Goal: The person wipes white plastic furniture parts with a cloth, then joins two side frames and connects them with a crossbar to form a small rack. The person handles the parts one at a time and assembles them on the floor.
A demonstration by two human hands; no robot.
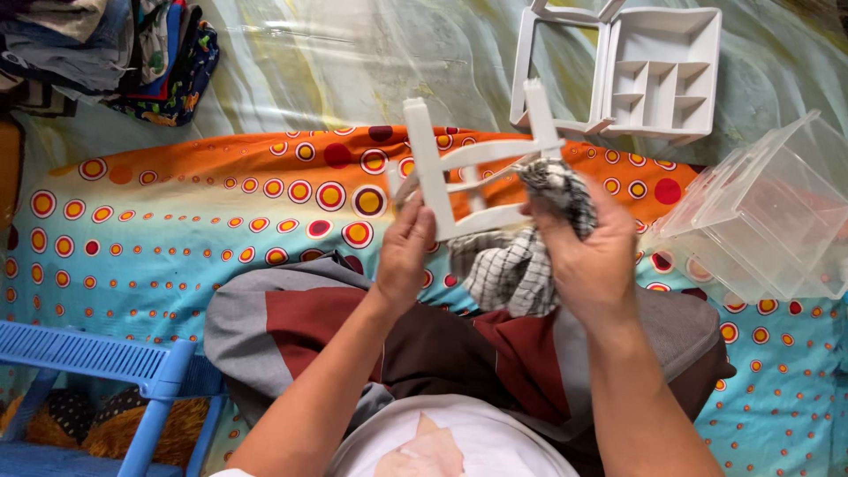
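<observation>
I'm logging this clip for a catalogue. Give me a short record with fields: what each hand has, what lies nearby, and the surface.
left hand: grips one post of a white plastic frame
right hand: presses a checked cloth against the frame's other side
frame pose: held up over the lap, tilted
behind: white divided tray, lying flat
right side: clear plastic box
left side: blue stool, pile of clothes
surface: spotted orange and teal sheet
</observation>
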